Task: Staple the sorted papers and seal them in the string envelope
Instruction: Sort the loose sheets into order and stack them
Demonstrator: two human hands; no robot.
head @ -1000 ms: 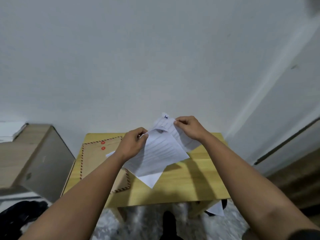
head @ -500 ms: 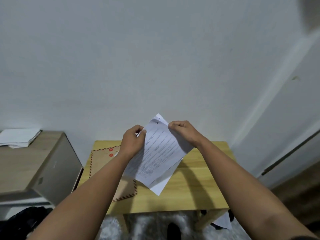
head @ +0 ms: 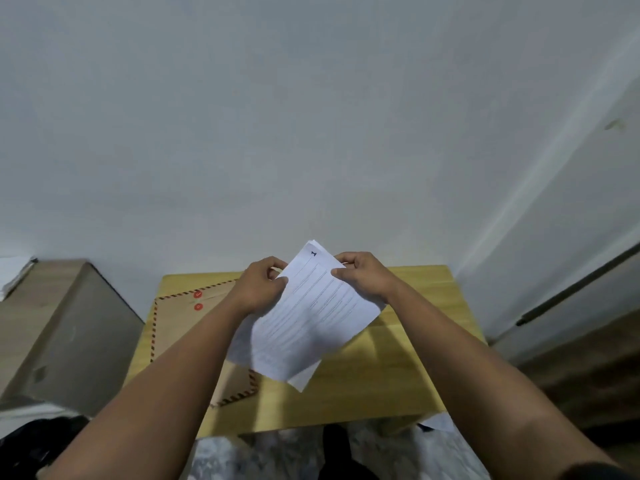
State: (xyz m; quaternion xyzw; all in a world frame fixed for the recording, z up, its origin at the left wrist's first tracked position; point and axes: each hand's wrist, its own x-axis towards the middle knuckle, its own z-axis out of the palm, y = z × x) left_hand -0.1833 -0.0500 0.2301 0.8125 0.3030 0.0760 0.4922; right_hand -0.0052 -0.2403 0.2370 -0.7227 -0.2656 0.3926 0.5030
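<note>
I hold a stack of white printed papers (head: 308, 320) tilted above the wooden table (head: 391, 375). The top sheet bears a "1" at its upper corner. My left hand (head: 259, 285) pinches the stack's left top edge and my right hand (head: 360, 275) pinches its right top edge. A brown string envelope (head: 180, 323) with a red-and-dark striped border and two red button discs lies flat on the table's left side, partly hidden by my left forearm and the papers. No stapler is in view.
A grey-brown cabinet (head: 59, 330) with papers on top stands left of the table. A white wall is behind, with a door frame at the right. A loose sheet (head: 436, 422) lies on the floor by the table's right leg, and dark cloth (head: 31, 441) lies at lower left.
The curled top sheet has been flattened onto the stack, and the page marked "1" now faces me. Both hands stay at the top edge, and the camera has tilted.
</note>
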